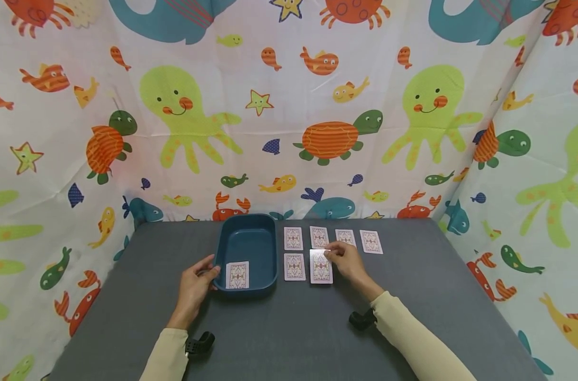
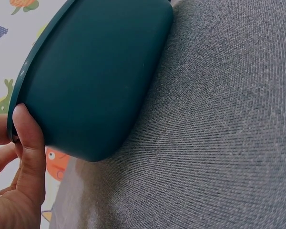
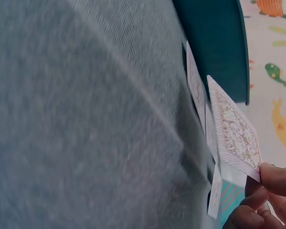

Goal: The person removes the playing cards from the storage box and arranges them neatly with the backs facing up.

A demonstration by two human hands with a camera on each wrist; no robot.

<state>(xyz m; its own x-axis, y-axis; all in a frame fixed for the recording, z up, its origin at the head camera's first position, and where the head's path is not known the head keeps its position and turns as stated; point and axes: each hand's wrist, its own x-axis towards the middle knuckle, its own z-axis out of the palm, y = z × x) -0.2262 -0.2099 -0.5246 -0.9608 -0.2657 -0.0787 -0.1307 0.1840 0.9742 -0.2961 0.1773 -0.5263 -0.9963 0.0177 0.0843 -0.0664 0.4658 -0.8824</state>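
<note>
A dark teal plastic bin stands left of centre on the table. My left hand holds its left rim; in the left wrist view the thumb lies against the outer wall, with fingers behind the rim. One patterned playing card lies back-up inside the bin. My right hand pinches another playing card by its edge, thumb on top. The right wrist view has this held card tilted and raised off the cloth. Left of it lies a back-up card.
A back row of cards runs right from the bin, ending at a slightly turned card. Grey cloth covers the table. A sea-animal curtain hangs along the back and sides.
</note>
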